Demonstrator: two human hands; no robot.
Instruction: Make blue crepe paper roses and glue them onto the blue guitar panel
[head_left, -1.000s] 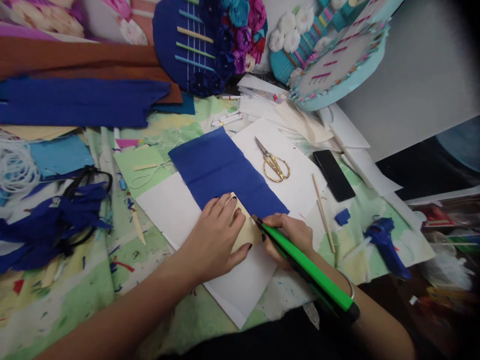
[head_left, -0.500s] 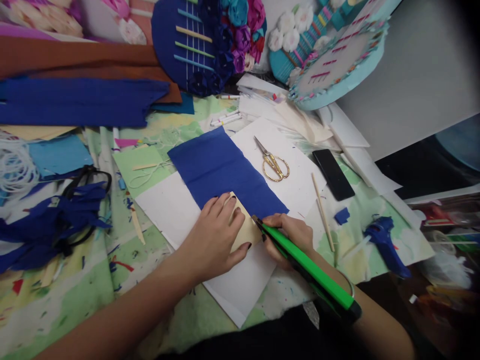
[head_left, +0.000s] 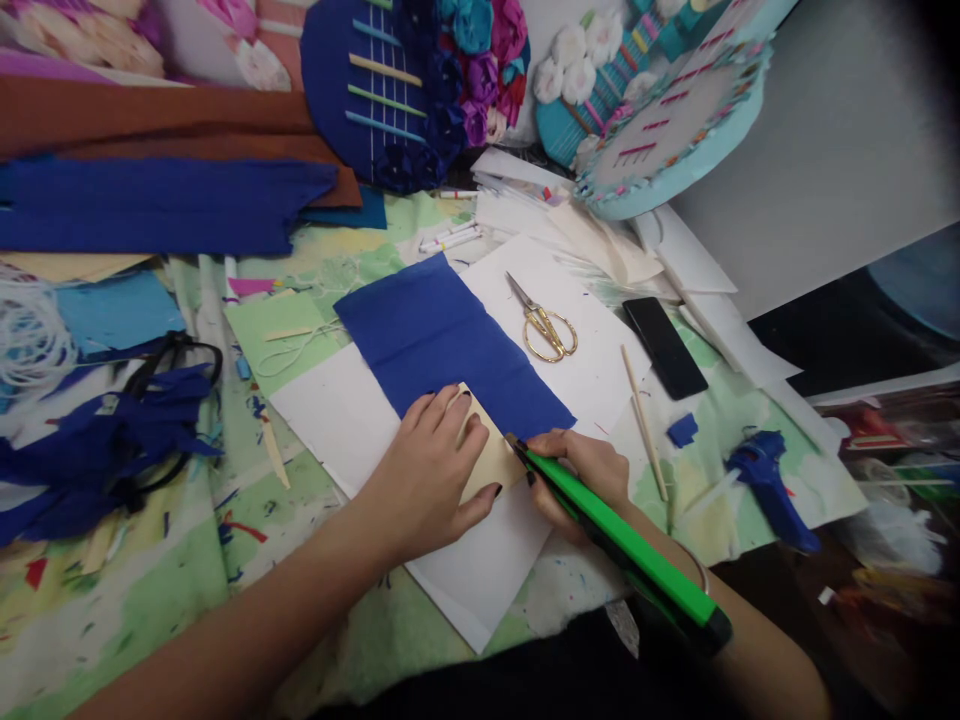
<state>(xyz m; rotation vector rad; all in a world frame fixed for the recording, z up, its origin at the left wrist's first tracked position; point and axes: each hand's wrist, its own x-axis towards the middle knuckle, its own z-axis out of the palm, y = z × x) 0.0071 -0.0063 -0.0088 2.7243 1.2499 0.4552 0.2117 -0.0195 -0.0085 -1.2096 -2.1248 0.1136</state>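
Observation:
My left hand (head_left: 424, 470) lies with fingers spread on a cream card (head_left: 491, 455), pressing it down. The card covers the near edge of a blue crepe-paper piece (head_left: 450, 330), which rests on white sheets (head_left: 491, 560). My right hand (head_left: 585, 470) is closed round a green and black utility knife (head_left: 630, 530). Its tip meets the right edge of the card, close to the blue paper; the blade itself is hard to make out. Beyond the blue paper are gold-handled scissors (head_left: 547, 325), lying slightly open on the white sheet.
To the right are a wooden stick (head_left: 643, 425), a black phone (head_left: 665, 347), a blue scrap (head_left: 682, 430) and a blue glue gun (head_left: 772, 490). Blue strips (head_left: 135, 430) and white cord (head_left: 34, 320) lie left. Decorated discs (head_left: 367, 90) stand at the back.
Hardly anything differs. The rear end of the knife has shifted slightly right and down, while its tip stays at the card's edge. My left hand has kept its place.

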